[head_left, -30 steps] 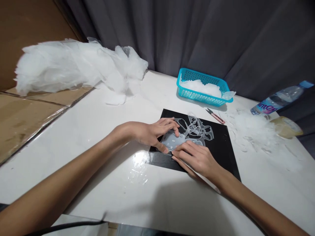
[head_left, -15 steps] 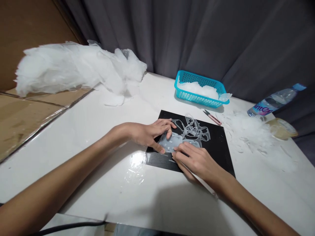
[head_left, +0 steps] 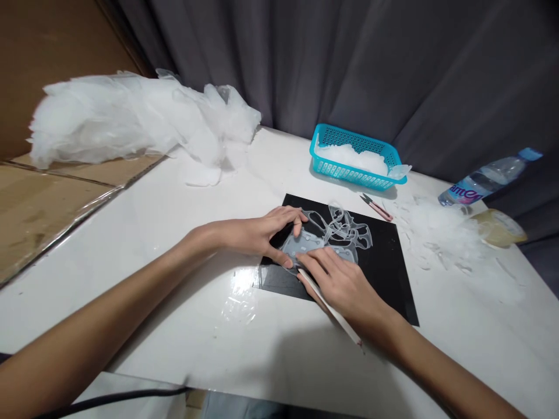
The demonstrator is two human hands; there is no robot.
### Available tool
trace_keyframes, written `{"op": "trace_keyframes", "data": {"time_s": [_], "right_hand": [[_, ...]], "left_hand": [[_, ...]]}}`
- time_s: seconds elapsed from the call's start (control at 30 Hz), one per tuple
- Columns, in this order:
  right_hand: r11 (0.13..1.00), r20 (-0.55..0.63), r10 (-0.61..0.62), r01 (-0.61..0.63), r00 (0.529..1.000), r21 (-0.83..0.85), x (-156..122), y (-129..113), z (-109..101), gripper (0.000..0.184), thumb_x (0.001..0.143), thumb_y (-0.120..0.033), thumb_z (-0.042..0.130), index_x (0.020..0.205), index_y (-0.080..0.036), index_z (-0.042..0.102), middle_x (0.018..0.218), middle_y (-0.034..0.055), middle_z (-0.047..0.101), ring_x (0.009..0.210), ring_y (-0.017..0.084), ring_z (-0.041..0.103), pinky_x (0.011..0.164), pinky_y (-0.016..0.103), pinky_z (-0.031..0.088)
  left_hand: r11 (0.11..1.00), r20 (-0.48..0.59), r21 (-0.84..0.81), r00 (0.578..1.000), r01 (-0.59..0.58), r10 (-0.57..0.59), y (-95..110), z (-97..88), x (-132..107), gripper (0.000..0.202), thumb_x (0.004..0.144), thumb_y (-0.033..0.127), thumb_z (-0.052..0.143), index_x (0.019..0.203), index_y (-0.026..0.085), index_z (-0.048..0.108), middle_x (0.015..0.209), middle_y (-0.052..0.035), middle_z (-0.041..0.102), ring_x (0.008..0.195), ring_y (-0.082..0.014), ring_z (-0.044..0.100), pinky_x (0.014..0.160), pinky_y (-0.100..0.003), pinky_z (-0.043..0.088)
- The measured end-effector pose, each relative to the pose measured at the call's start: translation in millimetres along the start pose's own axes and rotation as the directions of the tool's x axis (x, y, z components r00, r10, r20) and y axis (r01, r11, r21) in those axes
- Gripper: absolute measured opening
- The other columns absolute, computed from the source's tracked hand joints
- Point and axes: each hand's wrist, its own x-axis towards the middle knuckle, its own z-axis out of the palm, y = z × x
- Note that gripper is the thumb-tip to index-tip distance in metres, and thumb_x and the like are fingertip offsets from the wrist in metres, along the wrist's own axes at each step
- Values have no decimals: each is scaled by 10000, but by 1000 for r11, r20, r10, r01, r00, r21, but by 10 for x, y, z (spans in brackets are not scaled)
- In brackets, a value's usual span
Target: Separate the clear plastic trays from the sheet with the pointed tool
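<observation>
A translucent, pale molded sheet (head_left: 308,242) with small raised shapes and holes lies on a black mat (head_left: 386,273). My left hand (head_left: 279,230) is spread with thumb and fingertips resting on the sheet's left side, steadying it. In my right hand (head_left: 334,273) is a slim white stick-like tool (head_left: 336,317), its back end sticking out below the palm. Its tip is at the sheet's near edge, mostly hidden by the fingers. Tangled translucent trimmings (head_left: 347,227) lie on the mat just beyond the sheet.
Beyond the mat stand a turquoise basket (head_left: 358,176) holding white pieces and small thread snips (head_left: 376,208). To the right are a pile of clear scraps (head_left: 445,233), a water bottle (head_left: 484,180) and a tape roll (head_left: 502,228). A large heap of translucent sheets (head_left: 117,119) sits at left on cardboard.
My right hand has shifted slightly left along the sheet's near edge, and the tool's back end has swung left and shows more. My left hand stays nearly in place.
</observation>
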Motion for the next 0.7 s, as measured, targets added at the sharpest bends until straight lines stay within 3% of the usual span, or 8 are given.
{"op": "trace_keyframes", "data": {"time_s": [0.07,0.17,0.23,0.3,0.33,0.37,0.5,0.7], "right_hand": [[1000,-4,-16,16,1000,-6,3,-1,-3,230,1072,-190,510,1250,-104,629,994,99,715,936,231,671,723,327,524],[999,-105,18,-15,994,31,26,20,-31,236,1053,-149,532,1265,-96,623,985,108,718,909,223,683,739,324,554],[995,-197,82,-69,977,72,53,37,-70,241,1034,-132,559,1264,-102,623,998,120,715,897,219,689,766,327,573],[987,-272,138,-111,952,114,77,54,-113,251,1014,-111,580,1261,-105,625,1001,126,706,900,223,689,786,334,587],[983,-294,160,-126,942,132,84,62,-132,263,1006,-98,581,1265,-104,624,1000,128,702,905,226,688,794,340,593],[979,-309,182,-141,934,149,87,71,-147,277,1002,-90,575,1274,-108,622,1004,129,699,913,230,687,799,346,598],[955,-334,269,-207,903,210,83,98,-173,309,1015,-104,551,1312,-158,614,1028,122,692,936,234,684,812,365,613],[945,-324,308,-248,894,214,60,77,-183,224,1028,-115,566,1243,-149,618,988,112,701,900,224,681,792,360,615]], "left_hand": [[998,-76,53,997,27,-22,62,-50,-61,523,810,544,826,1166,226,610,1235,-90,605,1255,-301,506,1081,-409,426],[972,-208,70,956,224,-205,233,-128,-168,424,841,593,772,996,213,666,979,-48,651,944,-245,580,863,-320,476],[934,-128,-33,925,357,-358,363,-112,-206,415,896,614,696,837,204,703,787,-23,654,746,-203,584,700,-273,457],[899,77,-170,915,404,-396,471,-11,-187,498,953,625,604,741,193,732,709,-25,673,659,-183,592,628,-258,449],[886,127,-240,917,398,-378,511,66,-156,506,964,617,589,747,189,748,722,-30,692,655,-179,603,620,-253,457],[873,94,-306,925,379,-369,541,152,-114,467,954,602,614,787,190,760,737,-24,698,640,-168,595,601,-246,457],[841,-252,-512,905,177,-344,577,435,58,338,912,521,706,924,191,778,811,-27,705,723,-178,632,628,-241,517],[795,-383,-596,832,110,-402,566,500,111,275,853,471,802,899,200,809,903,-34,745,753,-166,657,612,-220,546]]}}
